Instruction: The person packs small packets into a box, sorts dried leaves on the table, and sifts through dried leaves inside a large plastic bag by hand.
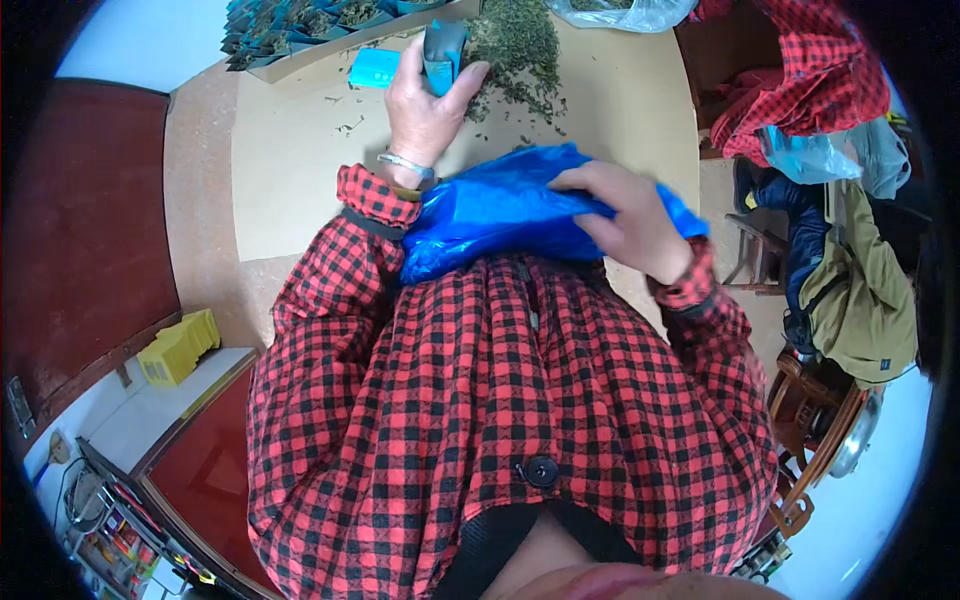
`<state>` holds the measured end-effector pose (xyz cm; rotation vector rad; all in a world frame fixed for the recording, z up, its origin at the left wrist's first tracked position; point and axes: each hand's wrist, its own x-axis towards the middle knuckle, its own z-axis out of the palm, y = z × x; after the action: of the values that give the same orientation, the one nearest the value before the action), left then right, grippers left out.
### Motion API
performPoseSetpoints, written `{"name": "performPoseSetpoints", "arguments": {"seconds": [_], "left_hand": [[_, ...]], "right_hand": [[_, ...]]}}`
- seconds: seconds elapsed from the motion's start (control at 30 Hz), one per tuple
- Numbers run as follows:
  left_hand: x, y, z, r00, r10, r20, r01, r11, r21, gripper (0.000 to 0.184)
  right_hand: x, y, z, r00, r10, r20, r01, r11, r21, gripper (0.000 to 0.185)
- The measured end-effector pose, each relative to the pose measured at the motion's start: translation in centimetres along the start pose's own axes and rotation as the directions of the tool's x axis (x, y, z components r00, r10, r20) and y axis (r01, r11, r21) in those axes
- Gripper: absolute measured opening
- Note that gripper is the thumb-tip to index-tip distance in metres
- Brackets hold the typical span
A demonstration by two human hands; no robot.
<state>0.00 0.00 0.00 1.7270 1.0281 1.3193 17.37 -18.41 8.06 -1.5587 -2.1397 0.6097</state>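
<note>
My left hand [425, 115], with a bracelet at the wrist, is closed around a small teal packet [443, 58] near the top of the table. The packet's mouth looks open and dark inside. Flat on the table beside my fingers lies another teal packet [373, 68]. A heap of dried green leaves [515, 45] is just right of the held packet, with loose bits scattered below it. My right hand [640, 220] rests over a crumpled blue plastic bag [500, 205], thumb and fingers apart. The bag spreads across my front at the table's near edge.
A box [300, 60] of several filled teal packets stands at the upper left of the table [290, 180]. At the top is a clear plastic bag [625, 14]. Checked cloth [800, 80], a khaki garment [865, 300] and wooden chairs [800, 420] are at the right.
</note>
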Motion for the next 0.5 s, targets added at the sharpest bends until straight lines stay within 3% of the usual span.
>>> {"name": "performPoseSetpoints", "arguments": {"seconds": [0.07,0.1,0.27,0.3,0.33,0.37,0.47,0.5], "left_hand": [[0.3,0.1,0.2,1.0,0.001,0.017,-0.002,1.0,0.003,0.056],[2.2,0.1,0.1,0.996,0.083,0.009,-0.083,0.996,0.008,0.056],[-0.6,-0.1,0.0,1.0,0.003,0.018,-0.002,0.998,-0.07,0.056],[-1.1,0.2,0.0,1.0,0.02,0.015,-0.02,0.999,-0.037,0.055],[-1.2,0.6,0.2,0.999,0.046,0.013,-0.046,0.999,-0.006,0.055],[-0.9,0.9,0.3,0.997,0.082,0.013,-0.082,0.996,0.021,0.055],[-0.6,1.1,-0.3,0.996,0.083,0.033,-0.084,0.996,0.008,0.055],[-0.6,1.1,-0.5,0.997,0.073,0.029,-0.073,0.997,0.006,0.055]], "right_hand": [[-0.1,-0.5,-0.1,0.921,0.073,0.382,-0.161,0.965,0.206,0.033],[0.7,0.0,0.3,0.863,0.048,0.503,-0.206,0.942,0.264,0.034],[1.4,0.2,-1.7,0.792,0.161,0.589,-0.403,0.862,0.307,0.033],[2.4,0.4,-1.4,0.974,0.117,0.192,-0.164,0.955,0.247,0.031],[3.1,0.7,-1.3,0.972,-0.018,-0.233,0.037,0.996,0.078,0.03],[3.4,1.7,-0.7,0.969,-0.018,-0.246,0.038,0.996,0.075,0.03],[2.3,4.9,2.5,0.987,-0.059,-0.15,-0.013,0.898,-0.44,0.029],[2.1,4.2,1.8,0.987,-0.062,-0.145,-0.009,0.896,-0.444,0.029]]}}
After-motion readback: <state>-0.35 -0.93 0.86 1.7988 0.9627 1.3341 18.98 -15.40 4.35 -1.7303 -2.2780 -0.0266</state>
